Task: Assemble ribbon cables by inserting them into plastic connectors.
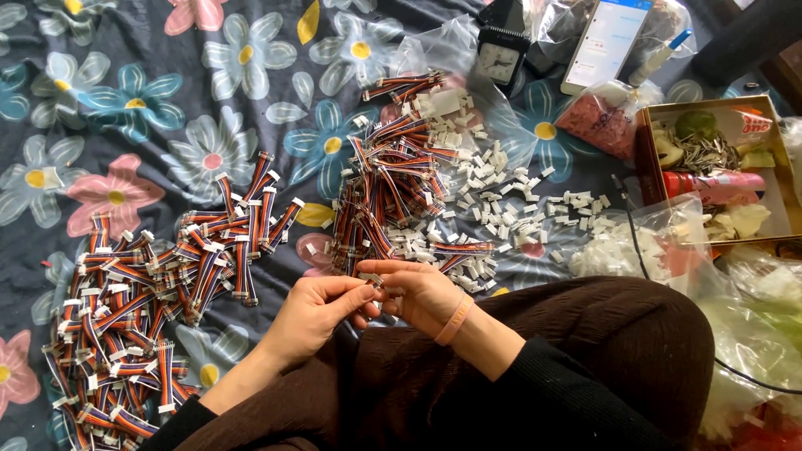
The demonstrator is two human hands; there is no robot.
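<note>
My left hand and my right hand meet in front of my lap, fingertips pinched together on a small white connector piece; whether a cable is attached is hidden by my fingers. An orange band circles my right wrist. Just beyond my hands lies a pile of striped ribbon cables mixed with loose white plastic connectors. On the left spreads a larger heap of ribbon cables with white ends.
Everything rests on a dark floral cloth. At the far side stand a black alarm clock and a phone. On the right are a bag of pink bits, a cardboard box of odds and ends, and plastic bags.
</note>
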